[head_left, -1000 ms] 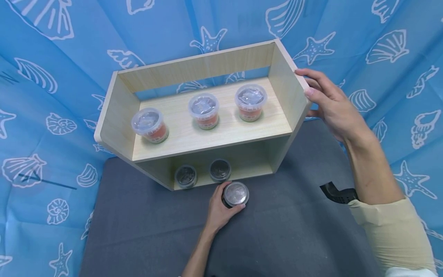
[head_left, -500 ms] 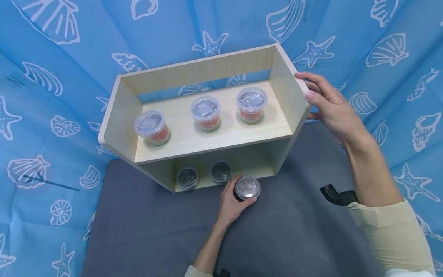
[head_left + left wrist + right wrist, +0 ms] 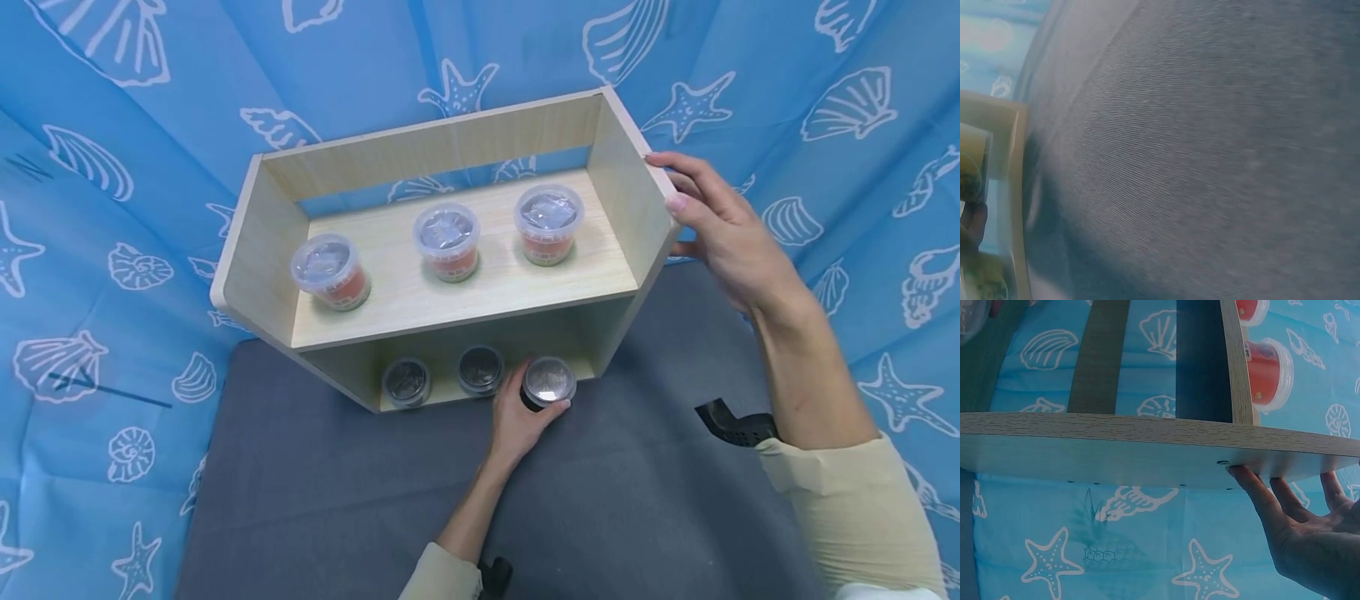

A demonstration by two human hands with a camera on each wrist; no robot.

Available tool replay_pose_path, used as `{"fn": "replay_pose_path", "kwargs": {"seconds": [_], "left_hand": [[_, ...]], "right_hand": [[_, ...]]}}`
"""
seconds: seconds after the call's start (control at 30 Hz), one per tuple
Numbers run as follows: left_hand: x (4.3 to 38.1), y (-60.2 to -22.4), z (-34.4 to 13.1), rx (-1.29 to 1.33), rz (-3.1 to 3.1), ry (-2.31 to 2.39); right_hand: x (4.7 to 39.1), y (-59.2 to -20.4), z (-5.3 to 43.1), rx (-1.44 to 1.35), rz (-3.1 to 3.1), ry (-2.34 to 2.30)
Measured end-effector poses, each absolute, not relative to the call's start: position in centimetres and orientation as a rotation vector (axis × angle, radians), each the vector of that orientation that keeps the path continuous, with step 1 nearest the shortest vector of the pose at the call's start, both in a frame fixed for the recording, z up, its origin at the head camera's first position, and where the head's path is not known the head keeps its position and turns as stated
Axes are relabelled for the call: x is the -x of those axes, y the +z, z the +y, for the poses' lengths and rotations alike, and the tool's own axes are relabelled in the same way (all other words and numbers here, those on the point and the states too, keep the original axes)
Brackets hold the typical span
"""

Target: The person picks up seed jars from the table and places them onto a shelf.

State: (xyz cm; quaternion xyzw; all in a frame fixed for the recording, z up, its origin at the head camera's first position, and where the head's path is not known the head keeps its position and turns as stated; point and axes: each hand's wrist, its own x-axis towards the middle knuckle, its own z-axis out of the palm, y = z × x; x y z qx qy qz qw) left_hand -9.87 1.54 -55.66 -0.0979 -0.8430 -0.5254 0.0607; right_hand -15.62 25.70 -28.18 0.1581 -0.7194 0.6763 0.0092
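Observation:
My left hand (image 3: 517, 423) grips a clear-lidded plastic tub (image 3: 550, 383) by its side at the front of the lower level of a pale wooden shelf (image 3: 450, 312). In the left wrist view, the held tub (image 3: 969, 165) and a fingertip show at the left edge. Close to the left of that hand, two similar tubs stand on the lower level, the nearer one being the middle tub (image 3: 480, 370). My right hand (image 3: 723, 218) rests on the shelf's right side panel, thumb at its front edge. Its extended fingers touch the panel's outer face in the right wrist view.
Three lidded tubs with orange contents stand on the upper level: a left tub (image 3: 330, 271), a middle tub (image 3: 447, 242) and a right tub (image 3: 549, 223). A dark grey cloth (image 3: 337, 500) covers the table. Blue shell-print curtains (image 3: 90, 250) hang behind and beside.
My left hand has carried the tub rightward and up toward the lower level's right part, past the middle tub. My right hand has stayed on the side panel.

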Motion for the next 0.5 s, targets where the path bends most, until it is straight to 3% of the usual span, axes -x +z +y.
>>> {"fn": "replay_pose_path", "kwargs": {"seconds": [0.5], "left_hand": [[12.4,-55.9,3.2,0.299,-2.538,-1.627]], "right_hand": [[15.5,-28.1,25.6,-0.484,-2.249,2.119]]}}
